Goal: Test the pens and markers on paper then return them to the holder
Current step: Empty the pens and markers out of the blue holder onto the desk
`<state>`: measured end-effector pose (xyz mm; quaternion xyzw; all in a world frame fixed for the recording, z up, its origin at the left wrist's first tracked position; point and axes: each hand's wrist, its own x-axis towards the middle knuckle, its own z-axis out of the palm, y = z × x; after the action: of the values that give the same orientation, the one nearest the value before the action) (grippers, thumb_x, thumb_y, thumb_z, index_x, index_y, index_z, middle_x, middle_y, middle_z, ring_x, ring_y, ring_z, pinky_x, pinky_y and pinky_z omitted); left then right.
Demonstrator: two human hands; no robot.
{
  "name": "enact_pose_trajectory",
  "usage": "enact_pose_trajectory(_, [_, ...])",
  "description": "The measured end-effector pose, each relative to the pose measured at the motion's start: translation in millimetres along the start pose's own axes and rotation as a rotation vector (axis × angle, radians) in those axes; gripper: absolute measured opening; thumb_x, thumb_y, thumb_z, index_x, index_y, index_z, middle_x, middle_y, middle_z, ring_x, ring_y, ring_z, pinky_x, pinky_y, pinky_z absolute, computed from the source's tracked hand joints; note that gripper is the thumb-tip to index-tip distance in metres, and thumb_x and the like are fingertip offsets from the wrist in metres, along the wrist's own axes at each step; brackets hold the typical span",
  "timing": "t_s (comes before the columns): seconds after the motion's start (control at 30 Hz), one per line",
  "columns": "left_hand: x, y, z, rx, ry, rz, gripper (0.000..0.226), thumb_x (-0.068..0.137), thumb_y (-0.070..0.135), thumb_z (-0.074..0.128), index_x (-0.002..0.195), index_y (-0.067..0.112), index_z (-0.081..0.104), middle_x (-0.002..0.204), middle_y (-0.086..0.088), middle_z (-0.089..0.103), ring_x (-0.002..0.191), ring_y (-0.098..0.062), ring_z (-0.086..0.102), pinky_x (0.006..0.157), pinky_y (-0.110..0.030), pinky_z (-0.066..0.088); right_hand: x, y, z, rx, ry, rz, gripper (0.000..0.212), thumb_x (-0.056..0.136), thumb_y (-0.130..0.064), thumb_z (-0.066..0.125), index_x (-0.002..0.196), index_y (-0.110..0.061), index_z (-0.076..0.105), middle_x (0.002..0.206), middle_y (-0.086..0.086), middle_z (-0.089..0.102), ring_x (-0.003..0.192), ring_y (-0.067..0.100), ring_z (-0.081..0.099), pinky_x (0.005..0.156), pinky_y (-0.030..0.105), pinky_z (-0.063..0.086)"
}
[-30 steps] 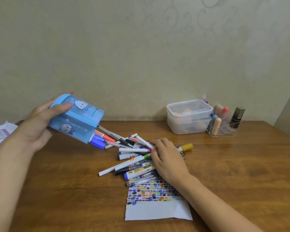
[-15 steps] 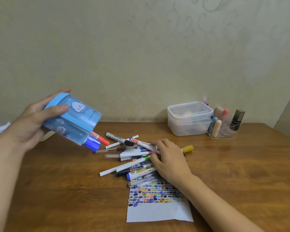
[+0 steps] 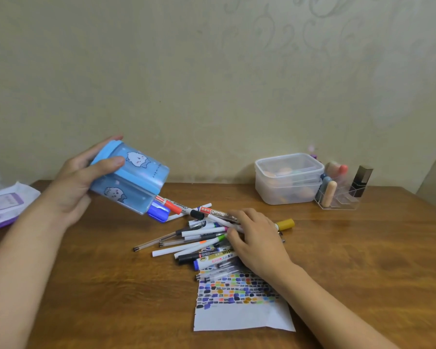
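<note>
- Wooden table [image 3: 350, 268] fills the lower view, with a pale patterned wall behind it.
- Nearest the camera lies a sheet of paper [image 3: 242, 316], its upper part covered with rows of coloured test marks, its lower part blank.
- Just beyond the paper, a pile of pens and markers [image 3: 199, 245] lies scattered on the wood, some overlapping the paper's top edge.
- On the pile's right side rests the right hand [image 3: 257, 243], palm down, fingers bent over the pens; I cannot tell whether it actually grips any.
- A yellow-capped marker [image 3: 285, 224] sticks out from behind that hand.
- Further left, above the table, the left hand [image 3: 78, 182] grips the blue holder [image 3: 131, 177], thumb and fingers wrapped round it; it is tipped with its mouth down towards the pile.
- A red-capped marker [image 3: 170, 207] and a blue marker [image 3: 159, 214] poke out of the holder's mouth.
- At the far left edge sits a white and purple packet [image 3: 5, 205].
- Far right, near the wall, stand a clear lidded box [image 3: 287, 177] and, just beside it, a clear organiser [image 3: 342, 197] with cosmetics.
</note>
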<state>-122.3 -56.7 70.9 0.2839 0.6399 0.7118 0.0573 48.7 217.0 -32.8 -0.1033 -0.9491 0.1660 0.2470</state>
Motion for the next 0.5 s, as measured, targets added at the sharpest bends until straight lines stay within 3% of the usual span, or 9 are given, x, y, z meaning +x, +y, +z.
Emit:
enact_pose_trajectory(0.13, [2, 3, 14, -0.094, 0.013, 0.009, 0.079, 0.058, 0.048, 0.080, 0.132, 0.033, 0.061, 0.124, -0.001, 0.069, 0.106, -0.018, 0.066, 0.073, -0.024, 0.056, 0, -5, -6, 0.056, 0.007, -0.023, 0.041, 0.103, -0.039, 0.047, 0.143, -0.030, 0.050, 0.134, -0.012, 0.054, 0.123, 0.008, 0.045, 0.112, 0.036, 0.034])
enact_pose_trajectory(0.23, [1, 7, 32, -0.143, -0.024, 0.012, 0.076, 0.062, 0.046, 0.073, 0.135, 0.031, 0.059, 0.129, -0.002, 0.066, 0.109, -0.018, 0.066, 0.077, -0.028, 0.055, 1, -13, -13, 0.157, -0.002, -0.062, 0.053, 0.101, -0.048, 0.049, 0.151, -0.035, 0.038, 0.146, -0.013, 0.049, 0.135, 0.004, 0.039, 0.119, 0.035, 0.030])
enact_pose_trajectory(0.33, [-3, 8, 56, -0.187, -0.103, 0.007, 0.076, 0.062, 0.043, 0.077, 0.135, 0.029, 0.059, 0.129, -0.003, 0.066, 0.111, -0.019, 0.066, 0.081, -0.030, 0.056, 1, -21, -20, 0.342, -0.023, -0.097, 0.066, 0.099, -0.052, 0.052, 0.157, -0.036, 0.026, 0.152, -0.015, 0.043, 0.138, 0.002, 0.037, 0.115, 0.031, 0.033])
enact_pose_trajectory(0.43, [-6, 7, 76, -0.200, -0.150, 0.015, 0.086, 0.054, 0.047, 0.088, 0.133, 0.029, 0.061, 0.129, -0.005, 0.067, 0.111, -0.019, 0.066, 0.083, -0.029, 0.055, 0, -27, -21, 0.485, -0.055, -0.122, 0.068, 0.094, -0.052, 0.060, 0.154, -0.037, 0.031, 0.146, -0.015, 0.048, 0.131, -0.001, 0.046, 0.108, 0.032, 0.045])
enact_pose_trajectory(0.5, [-6, 6, 83, -0.214, -0.140, 0.016, 0.079, 0.059, 0.043, 0.084, 0.133, 0.029, 0.061, 0.126, -0.005, 0.068, 0.110, -0.019, 0.065, 0.082, -0.029, 0.054, 1, -27, -22, 0.552, -0.058, -0.109, 0.062, 0.091, -0.051, 0.065, 0.147, -0.037, 0.040, 0.136, -0.014, 0.054, 0.123, 0.001, 0.054, 0.101, 0.031, 0.052])
